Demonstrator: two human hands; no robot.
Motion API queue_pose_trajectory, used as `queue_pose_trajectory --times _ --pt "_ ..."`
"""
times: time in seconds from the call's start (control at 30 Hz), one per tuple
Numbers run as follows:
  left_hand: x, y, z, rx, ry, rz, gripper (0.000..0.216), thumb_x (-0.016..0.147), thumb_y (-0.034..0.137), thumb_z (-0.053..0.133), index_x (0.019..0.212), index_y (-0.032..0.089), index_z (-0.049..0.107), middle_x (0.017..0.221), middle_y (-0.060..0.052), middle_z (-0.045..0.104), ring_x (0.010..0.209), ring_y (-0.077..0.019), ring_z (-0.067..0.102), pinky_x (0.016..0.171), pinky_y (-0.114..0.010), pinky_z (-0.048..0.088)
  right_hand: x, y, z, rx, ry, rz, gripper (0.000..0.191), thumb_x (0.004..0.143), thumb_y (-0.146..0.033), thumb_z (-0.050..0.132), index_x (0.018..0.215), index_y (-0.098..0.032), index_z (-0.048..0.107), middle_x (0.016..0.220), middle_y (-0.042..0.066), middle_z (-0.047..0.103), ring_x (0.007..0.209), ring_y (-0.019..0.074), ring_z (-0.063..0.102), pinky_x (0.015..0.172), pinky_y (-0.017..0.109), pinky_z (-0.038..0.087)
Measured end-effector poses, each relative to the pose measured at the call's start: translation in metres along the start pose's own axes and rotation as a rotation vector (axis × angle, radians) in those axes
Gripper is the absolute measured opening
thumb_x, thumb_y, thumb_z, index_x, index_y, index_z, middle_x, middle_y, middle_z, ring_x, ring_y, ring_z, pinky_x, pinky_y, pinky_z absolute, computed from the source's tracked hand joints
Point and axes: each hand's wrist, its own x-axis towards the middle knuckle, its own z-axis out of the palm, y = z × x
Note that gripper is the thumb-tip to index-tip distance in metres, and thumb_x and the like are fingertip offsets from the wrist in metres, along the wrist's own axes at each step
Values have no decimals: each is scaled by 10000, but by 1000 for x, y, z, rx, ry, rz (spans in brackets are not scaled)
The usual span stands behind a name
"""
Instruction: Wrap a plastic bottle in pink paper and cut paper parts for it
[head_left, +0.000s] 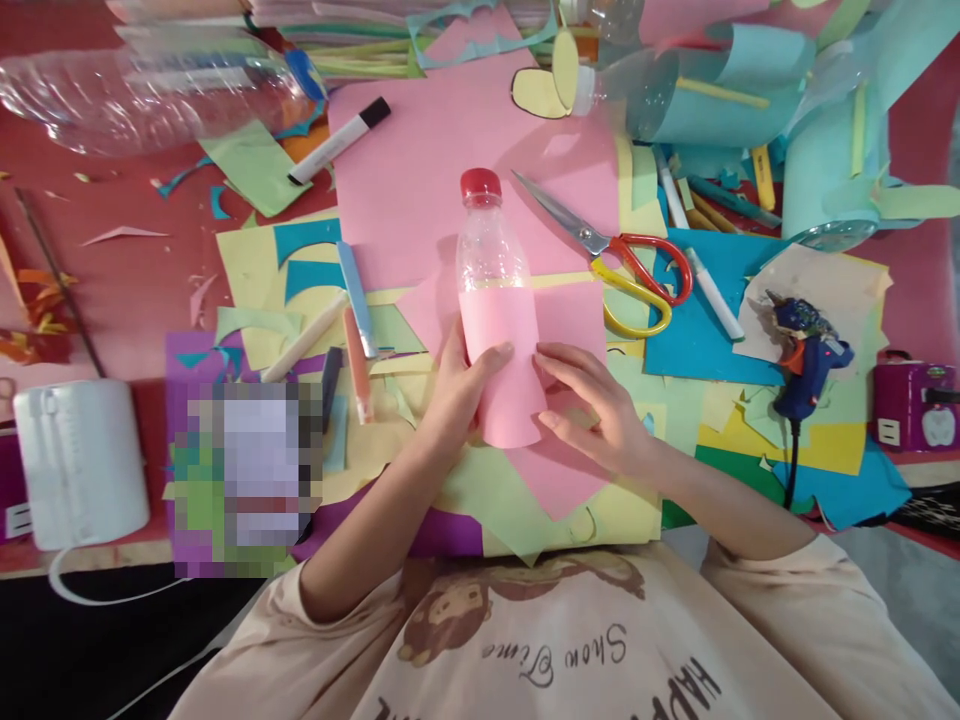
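Observation:
A small clear plastic bottle (487,245) with a red cap lies on the table in front of me, its lower half wrapped in pink paper (504,370). My left hand (456,388) grips the wrapped part from the left, thumb across the paper. On the right, my right hand (592,405) rests with its fingers stretched flat, pressing the loose edge of the pink paper against the bottle and the table.
Red-and-yellow scissors (622,265) lie just right of the bottle. A blue glue gun (806,355) sits further right, its cord trailing down. Markers (339,140), coloured paper scraps, large clear bottles (142,95) and a white roll (79,462) crowd the red table.

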Motion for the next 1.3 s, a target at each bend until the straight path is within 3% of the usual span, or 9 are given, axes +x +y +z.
queue_pose_trajectory --times 0.2,0.47,0.67,0.83,1.03,1.3 --pt "-3 -3 2 -60 -35 14 509 715 481 685 1150 258 542 1072 -57 633 948 -239 630 748 -332 555 -2 6 5 135 14 143 549 844 -329 650 1362 -311 468 1347 100 510 1179 229 561 905 403 583" --pt "1 -2 4 -266 -120 -4 507 703 422 610 1175 255 539 1100 -57 650 1011 -271 630 792 -373 558 1 8 0 204 9 158 533 849 -343 646 1358 -322 486 1400 86 491 1260 243 508 957 415 552" --pt "1 -5 0 -237 -152 15 554 742 431 645 1259 298 497 1195 -50 620 1063 -251 613 802 -335 555 2 9 -3 368 -14 280 551 858 -363 634 1379 -321 461 1450 65 453 1192 214 564 922 370 578" --pt "-2 -2 3 -254 -135 -26 527 734 476 627 1206 263 529 1142 -63 634 1050 -274 617 791 -365 562 4 9 -3 396 -25 277 554 864 -361 628 1388 -307 455 1440 63 486 1211 217 565 971 392 555" --pt "-1 6 6 -305 -195 -28 516 644 385 615 1133 230 560 1060 -60 664 1025 -295 627 788 -400 563 5 12 -7 412 -37 312 553 860 -380 630 1382 -301 464 1417 60 519 1232 223 557 980 406 548" --pt "1 -4 1 -296 -201 -63 538 680 406 626 1179 215 565 1090 -71 674 1013 -292 634 784 -385 557 3 18 -4 479 23 307 502 812 -319 700 1286 -286 537 1357 70 569 1129 189 623 936 369 565"
